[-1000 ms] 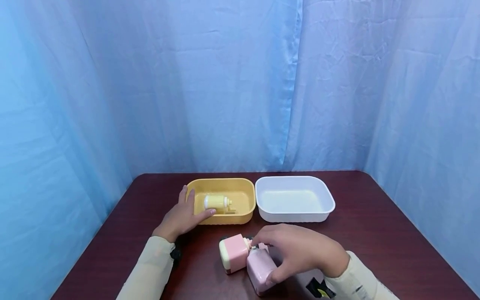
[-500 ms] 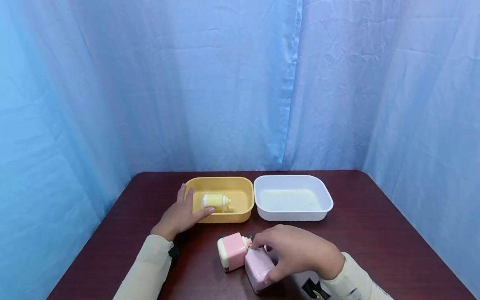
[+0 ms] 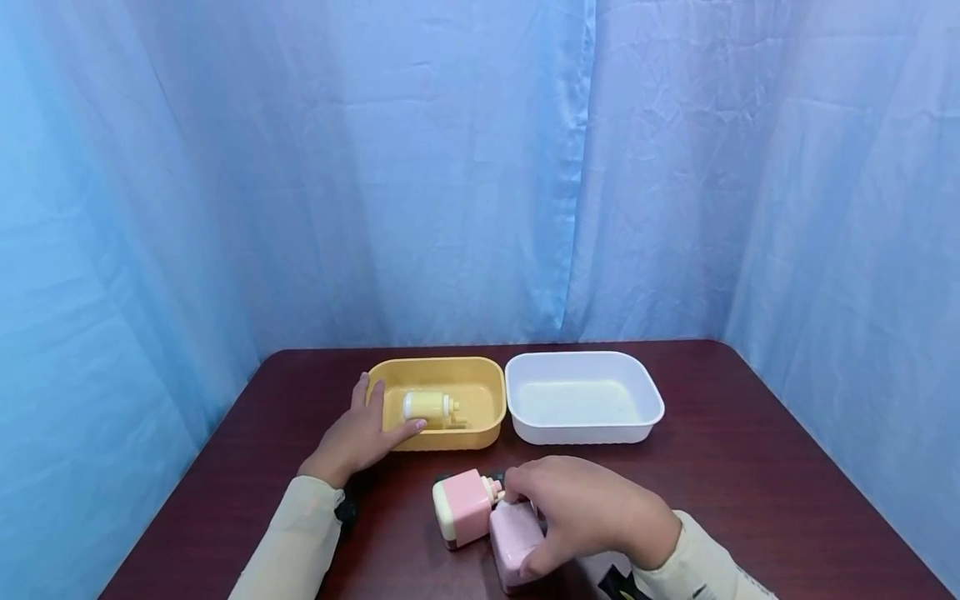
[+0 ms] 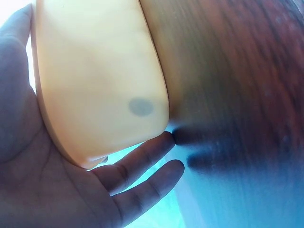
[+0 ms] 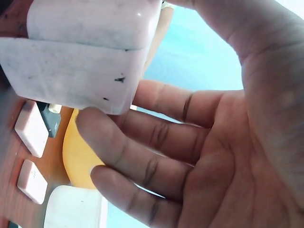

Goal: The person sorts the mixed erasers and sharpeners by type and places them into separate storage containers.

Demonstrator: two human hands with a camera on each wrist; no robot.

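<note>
**One lilac block [image 3: 516,542] in the right hand [image 3: 592,508]**

From the head camera I read the relation that matters: the block lies just left of the right palm, within that hand's span, forefinger curled at its far end and thumb against its near right side. I take that as a grasp on the block. Its long axis runs roughly from the far edge of the table [image 3: 735,483] toward the near one, slightly askew. The right hand is plainly nearer; the left hand [image 3: 351,442] is well apart, fingers spread and nearly straight at the left end of the yellow tray [image 3: 465,440], thumb at the near rim, touching rather than clenched. In that tray a yellow item [image 3: 426,406] lies on its side. The white tray [image 3: 585,434] stands beside it, toward the table's far edge. Just left of the block lies a pink-and-cream item [image 3: 463,507]; I cannot tell whether the two touch. The block looks boxy and smooth, with rounded corners.

The left wrist camera gives me the yellow tray's pale outside with a grey oval spot, the palm close along it, two fingers extended by its corner.

On the right wrist camera the block looks paler, with small dark marks, a fingertip at its lower edge. Whether it rests on the table, I cannot tell.
</note>
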